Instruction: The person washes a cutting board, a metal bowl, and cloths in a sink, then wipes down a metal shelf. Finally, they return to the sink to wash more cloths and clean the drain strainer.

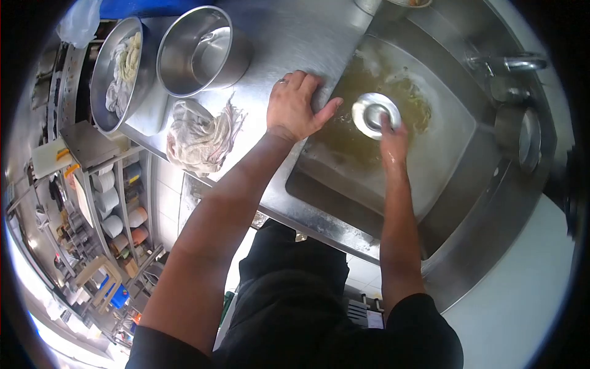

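My right hand [394, 140] grips the near right rim of a small round metal dish [367, 125] with a wide shiny rim, held over the murky water in the steel sink [455, 166]. Its thumb lies on the inside of the dish. Palm down, my left hand [295, 104] rests on the steel counter at the sink's left edge, thumb stretched out toward the sink, holding nothing. Yellowish bits float in the water beyond the dish. A crumpled, stained cloth [200, 136] lies on the counter left of my left hand.
Two steel bowls stand at the counter's back left, a deep one [184, 55] and a wide one [101, 80] with cloths inside. A faucet [525, 62] and a metal pot [528, 138] are at the sink's right side. Shelves with stacked dishes [107, 200] stand at the left.
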`<state>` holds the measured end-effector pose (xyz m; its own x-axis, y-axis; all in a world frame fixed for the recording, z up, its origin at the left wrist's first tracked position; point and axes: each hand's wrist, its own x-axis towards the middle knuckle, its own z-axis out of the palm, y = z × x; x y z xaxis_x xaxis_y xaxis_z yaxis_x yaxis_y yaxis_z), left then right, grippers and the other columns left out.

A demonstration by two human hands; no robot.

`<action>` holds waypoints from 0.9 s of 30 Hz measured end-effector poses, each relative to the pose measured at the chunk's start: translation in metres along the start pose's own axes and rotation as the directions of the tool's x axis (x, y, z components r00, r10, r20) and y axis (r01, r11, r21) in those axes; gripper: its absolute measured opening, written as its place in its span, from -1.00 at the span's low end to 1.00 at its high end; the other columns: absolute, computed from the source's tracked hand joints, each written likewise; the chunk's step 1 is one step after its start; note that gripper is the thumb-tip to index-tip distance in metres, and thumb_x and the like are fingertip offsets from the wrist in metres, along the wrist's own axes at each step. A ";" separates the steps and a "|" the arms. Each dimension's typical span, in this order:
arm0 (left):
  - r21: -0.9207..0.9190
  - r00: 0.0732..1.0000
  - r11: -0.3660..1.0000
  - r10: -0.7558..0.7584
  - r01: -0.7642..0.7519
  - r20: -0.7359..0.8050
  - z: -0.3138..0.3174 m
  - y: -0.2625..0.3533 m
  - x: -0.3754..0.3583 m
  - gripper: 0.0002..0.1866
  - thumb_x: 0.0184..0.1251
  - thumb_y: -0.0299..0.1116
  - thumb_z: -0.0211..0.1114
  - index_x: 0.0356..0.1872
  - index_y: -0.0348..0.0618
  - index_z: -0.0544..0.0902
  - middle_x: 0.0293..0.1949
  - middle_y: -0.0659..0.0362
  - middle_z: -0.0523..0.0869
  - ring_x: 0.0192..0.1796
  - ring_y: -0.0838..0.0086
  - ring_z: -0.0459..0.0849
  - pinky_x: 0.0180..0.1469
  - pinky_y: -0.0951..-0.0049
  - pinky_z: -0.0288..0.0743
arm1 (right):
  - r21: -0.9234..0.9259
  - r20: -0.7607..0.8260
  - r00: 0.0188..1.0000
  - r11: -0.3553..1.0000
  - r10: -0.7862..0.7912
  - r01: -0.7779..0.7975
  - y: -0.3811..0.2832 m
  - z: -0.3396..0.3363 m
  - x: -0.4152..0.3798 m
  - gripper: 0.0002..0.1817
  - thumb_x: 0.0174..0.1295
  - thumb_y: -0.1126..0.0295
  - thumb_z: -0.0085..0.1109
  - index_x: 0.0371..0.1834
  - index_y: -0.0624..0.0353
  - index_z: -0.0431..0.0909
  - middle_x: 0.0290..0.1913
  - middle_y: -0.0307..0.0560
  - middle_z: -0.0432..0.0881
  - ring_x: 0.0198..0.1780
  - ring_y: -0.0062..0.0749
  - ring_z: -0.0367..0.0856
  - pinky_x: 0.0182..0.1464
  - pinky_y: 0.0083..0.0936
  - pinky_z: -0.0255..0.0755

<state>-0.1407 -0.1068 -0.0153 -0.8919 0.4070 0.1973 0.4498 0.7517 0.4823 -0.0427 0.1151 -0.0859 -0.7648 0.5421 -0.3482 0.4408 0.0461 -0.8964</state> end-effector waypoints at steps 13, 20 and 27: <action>-0.134 0.999 0.991 -0.034 0.029 -0.032 0.001 -0.006 -0.005 -0.60 0.10 -0.15 0.39 -0.07 -0.11 0.61 -0.05 0.01 0.63 0.04 0.04 0.61 0.12 0.04 0.48 | -0.994 0.113 0.992 -0.006 0.050 0.114 0.268 -0.095 0.094 -0.51 0.29 -0.01 0.20 0.01 0.20 0.69 -0.06 0.17 0.75 -0.01 0.11 0.73 0.05 -0.05 0.59; -0.102 0.997 0.995 -0.008 0.000 -0.077 -0.003 -0.009 -0.007 -0.64 0.09 -0.15 0.35 -0.13 -0.10 0.57 -0.09 0.03 0.57 0.03 0.10 0.60 0.15 0.12 0.44 | -0.993 0.116 0.985 0.014 0.125 0.115 0.256 -0.063 0.100 -0.51 0.30 0.00 0.19 0.05 0.19 0.68 -0.02 0.17 0.73 0.01 0.10 0.72 0.07 -0.05 0.58; -0.105 0.995 0.994 -0.005 -0.005 -0.096 -0.009 -0.009 -0.004 -0.67 0.10 -0.18 0.35 -0.17 -0.10 0.55 -0.12 0.04 0.56 0.00 0.13 0.60 0.09 0.12 0.45 | -0.989 0.146 0.979 0.013 0.139 0.146 0.239 -0.051 0.103 -0.50 0.31 0.00 0.18 0.09 0.19 0.66 0.01 0.16 0.72 0.03 0.09 0.71 0.09 -0.04 0.56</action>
<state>-0.1412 -0.1197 -0.0126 -0.8947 0.3517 0.2755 0.4466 0.6912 0.5681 0.0076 0.2250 -0.3224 -0.7564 0.4149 -0.5057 0.3591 0.9096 0.2091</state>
